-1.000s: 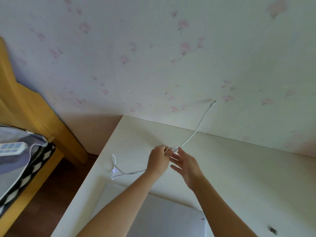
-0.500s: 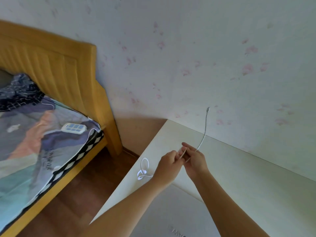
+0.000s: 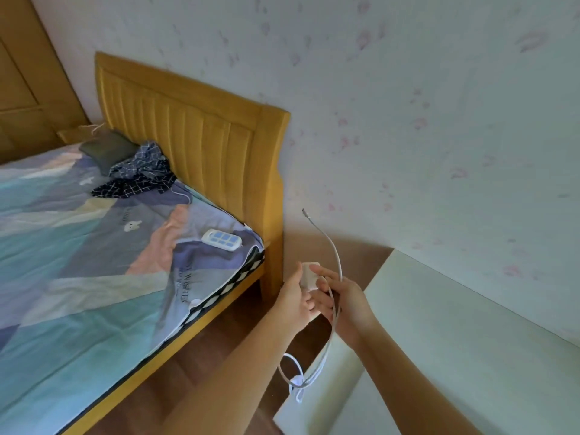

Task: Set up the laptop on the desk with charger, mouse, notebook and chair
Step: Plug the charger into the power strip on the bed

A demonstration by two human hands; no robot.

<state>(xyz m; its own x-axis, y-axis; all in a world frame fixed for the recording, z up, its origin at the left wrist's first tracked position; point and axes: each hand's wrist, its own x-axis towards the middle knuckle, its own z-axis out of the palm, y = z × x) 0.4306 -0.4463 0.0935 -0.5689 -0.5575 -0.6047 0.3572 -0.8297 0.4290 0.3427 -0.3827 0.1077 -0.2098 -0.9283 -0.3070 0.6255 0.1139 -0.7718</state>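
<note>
Together, two bare hands held one small white square charger block [image 3: 310,275] above the floor, between the bed and the table: the left hand [image 3: 293,301] pinched its edge, and the right hand [image 3: 346,301] closed its fingers around the block and its one thin white cable [image 3: 333,251], whose free plug end curved upward while a loop hung below the wrists. One white table [image 3: 470,356] stood against the pale floral wallpaper [image 3: 408,89]. One yellow wooden bed [image 3: 201,133] carried a patterned sheet and one white power strip [image 3: 221,239], over brown wooden flooring [image 3: 175,381].
</note>
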